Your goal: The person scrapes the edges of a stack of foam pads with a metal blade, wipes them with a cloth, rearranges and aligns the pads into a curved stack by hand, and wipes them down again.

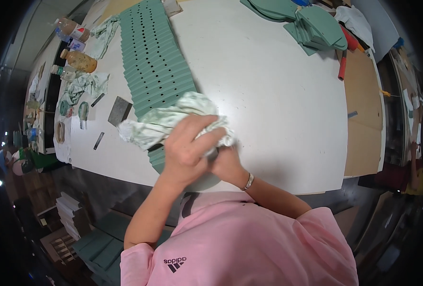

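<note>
My left hand (pixel 185 150) is closed on a crumpled white cloth (pixel 166 121) with green stains. The cloth lies over the near part of a long row of overlapping green panels (pixel 149 52) with dark holes. Close beside it, my right hand (pixel 228 164), with a band at the wrist, is closed at the edge of a green panel (pixel 205 182) with a rounded end. That panel shows between my wrists, and the cloth and my left hand hide its upper part. The right fingertips are partly hidden.
On the white table (pixel 278 119), a dark grey block (pixel 120 111) lies left of the row. Bottles (pixel 79 61) and stained rags (pixel 85 88) sit at the far left. More green panels (pixel 316 28) are stacked at the far right, beside a red-handled tool (pixel 342 64).
</note>
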Motion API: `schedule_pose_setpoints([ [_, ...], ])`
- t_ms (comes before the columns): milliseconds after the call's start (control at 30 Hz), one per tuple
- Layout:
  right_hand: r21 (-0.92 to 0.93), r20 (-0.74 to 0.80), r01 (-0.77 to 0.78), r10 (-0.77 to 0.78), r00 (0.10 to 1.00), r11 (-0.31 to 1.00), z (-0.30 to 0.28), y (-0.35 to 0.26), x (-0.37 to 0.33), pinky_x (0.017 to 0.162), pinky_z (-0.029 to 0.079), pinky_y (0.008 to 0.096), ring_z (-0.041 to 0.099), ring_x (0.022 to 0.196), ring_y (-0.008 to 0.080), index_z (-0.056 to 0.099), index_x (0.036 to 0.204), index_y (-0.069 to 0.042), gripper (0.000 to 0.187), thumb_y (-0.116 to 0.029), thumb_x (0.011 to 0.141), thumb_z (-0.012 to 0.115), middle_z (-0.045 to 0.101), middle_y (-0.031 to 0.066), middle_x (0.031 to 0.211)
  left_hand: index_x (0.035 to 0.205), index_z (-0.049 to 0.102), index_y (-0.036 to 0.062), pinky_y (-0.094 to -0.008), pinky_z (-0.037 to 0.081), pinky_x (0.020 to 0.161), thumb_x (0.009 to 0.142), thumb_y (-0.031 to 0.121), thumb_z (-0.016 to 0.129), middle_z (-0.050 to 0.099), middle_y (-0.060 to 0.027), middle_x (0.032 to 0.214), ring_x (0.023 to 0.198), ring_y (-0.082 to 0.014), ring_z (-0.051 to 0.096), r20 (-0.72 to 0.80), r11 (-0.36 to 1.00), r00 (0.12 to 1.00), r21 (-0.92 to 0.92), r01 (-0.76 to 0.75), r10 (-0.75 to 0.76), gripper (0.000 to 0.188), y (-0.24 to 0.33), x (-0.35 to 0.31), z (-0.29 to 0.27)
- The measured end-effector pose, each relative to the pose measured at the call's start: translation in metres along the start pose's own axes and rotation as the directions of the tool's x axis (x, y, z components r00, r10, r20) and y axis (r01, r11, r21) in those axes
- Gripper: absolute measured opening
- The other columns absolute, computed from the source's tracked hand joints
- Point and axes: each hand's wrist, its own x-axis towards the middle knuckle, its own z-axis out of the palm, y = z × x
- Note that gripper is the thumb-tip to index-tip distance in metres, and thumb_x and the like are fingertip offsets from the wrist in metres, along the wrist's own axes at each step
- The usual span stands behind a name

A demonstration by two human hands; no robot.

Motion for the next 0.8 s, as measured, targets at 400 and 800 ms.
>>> schedule_pose_setpoints([
  [400, -0.066, 0.038, -0.099, 0.102, 0.994, 0.993, -0.012, -0.02, 0.001, 0.105, 0.042, 0.0402, 0.048, 0.128, 0.0343, 0.024, 0.151, -0.001, 0.113, -0.029, 0.063, 0.089, 0.045, 0.0191, 0.137, 0.125, 0.057, -0.001, -0.0327, 0.052, 0.091, 0.073, -0.006, 0.072, 0.065, -0.0114, 0.114, 0.102, -0.0203, 0.064, -0.301, 0.684, 0.64, -0.524, 0.508, -0.707, 0.054, -0.02, -0.018, -0.08],
  [800, -0.051, 0.112, -0.113, 0.118, 0.987, 0.992, -0.017, -0.024, 0.003, 0.11, 0.036, 0.0441, 0.04, 0.135, 0.0394, 0.019, 0.152, 0.002, 0.116, -0.035, 0.065, 0.088, 0.039, 0.0242, 0.145, 0.118, 0.066, -0.0004, -0.0301, 0.049, 0.091, 0.074, -0.01, 0.065, 0.07, -0.0116, 0.108, 0.098, -0.0183, 0.065, -0.294, 0.781, 0.734, -0.081, 0.619, -0.612, 0.045, -0.073, -0.074, -0.123],
])
